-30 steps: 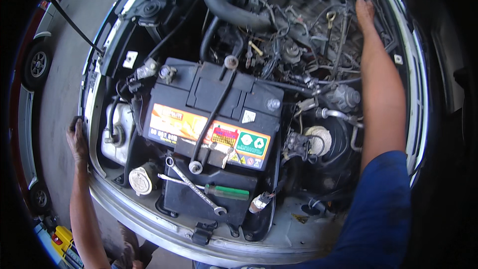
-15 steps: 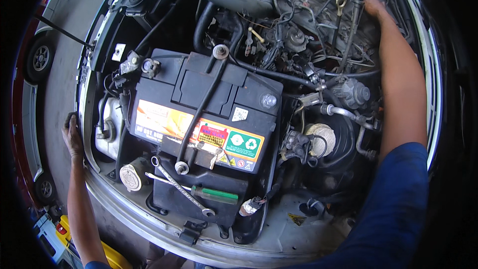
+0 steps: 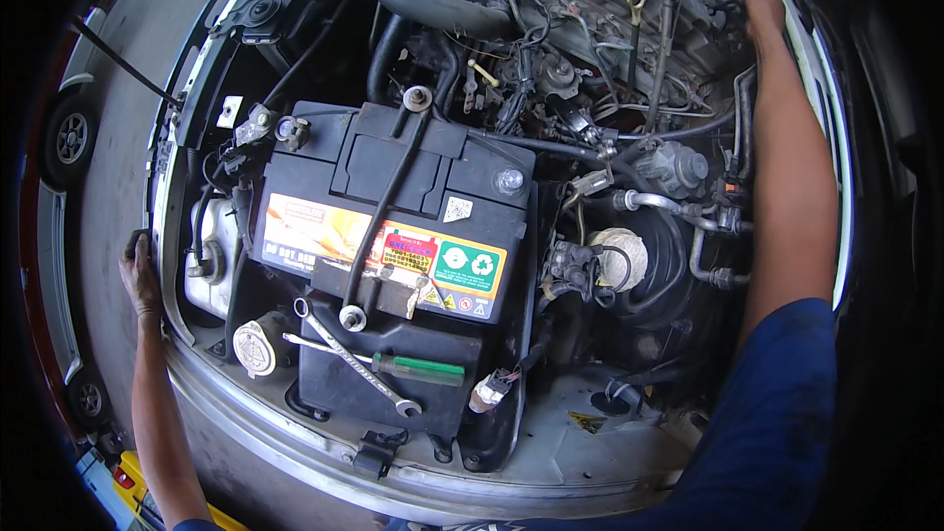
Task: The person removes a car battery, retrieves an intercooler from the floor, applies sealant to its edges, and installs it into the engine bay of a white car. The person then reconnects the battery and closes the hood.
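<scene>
My left hand [image 3: 141, 275] is at the left outer edge of the engine bay, its fingers curled round something small and dark that I cannot make out. Far off at the upper right, my right hand [image 3: 765, 10] reaches in beside the bay's side rail, near dark hoses; its fingertips are lost among them. Between my arms stands a black car battery [image 3: 393, 162] under a dark hold-down rod [image 3: 393, 206]. On the black surface in front of it lie a combination wrench [image 3: 356, 359] and a screwdriver [image 3: 423, 369] with a green handle, the wrench crossing the screwdriver's shaft.
A thick black hose [image 3: 423, 0] arches over the far side of the engine. A white-capped reservoir [image 3: 258, 346] sits left of the tools, and a loose connector [image 3: 492, 391] right of them. A thin prop rod [image 3: 123, 59] rises at left. Parked vehicles stand beyond.
My right hand has shifted a little to the right, toward the side rail. The whole view has moved slightly; my left hand stays at the left edge, and the tools lie as before.
</scene>
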`<action>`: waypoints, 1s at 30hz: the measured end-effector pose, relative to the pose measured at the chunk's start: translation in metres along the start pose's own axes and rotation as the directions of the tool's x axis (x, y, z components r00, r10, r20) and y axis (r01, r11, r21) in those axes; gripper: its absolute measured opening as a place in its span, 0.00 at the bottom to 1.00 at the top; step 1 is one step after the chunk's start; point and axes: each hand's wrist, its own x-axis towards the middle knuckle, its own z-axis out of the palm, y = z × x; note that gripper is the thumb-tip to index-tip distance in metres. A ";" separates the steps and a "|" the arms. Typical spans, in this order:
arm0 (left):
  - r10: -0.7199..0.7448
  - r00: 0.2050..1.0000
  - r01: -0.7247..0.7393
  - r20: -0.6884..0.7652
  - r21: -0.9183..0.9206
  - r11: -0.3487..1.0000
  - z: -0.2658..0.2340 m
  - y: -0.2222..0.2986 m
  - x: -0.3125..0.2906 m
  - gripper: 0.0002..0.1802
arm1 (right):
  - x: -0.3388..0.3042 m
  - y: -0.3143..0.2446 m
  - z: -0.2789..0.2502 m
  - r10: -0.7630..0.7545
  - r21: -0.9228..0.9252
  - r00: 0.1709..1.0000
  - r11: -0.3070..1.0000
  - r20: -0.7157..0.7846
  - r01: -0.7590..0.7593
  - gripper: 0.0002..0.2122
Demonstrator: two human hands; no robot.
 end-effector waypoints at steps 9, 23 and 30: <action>0.033 0.998 -0.034 0.050 0.017 0.999 0.006 0.012 0.000 0.22 | -0.186 -0.035 -0.032 0.308 -0.559 0.502 0.131 0.808 0.819 0.31; 0.104 0.984 -0.118 0.145 0.090 0.989 0.006 0.032 0.002 0.26 | -0.396 -0.107 -0.079 0.013 -0.526 0.561 0.366 0.827 0.768 0.22; 0.058 0.984 -0.070 0.171 0.063 0.996 0.006 0.045 -0.001 0.24 | -0.600 -0.135 -0.223 -0.076 -0.346 0.510 0.648 0.857 0.678 0.21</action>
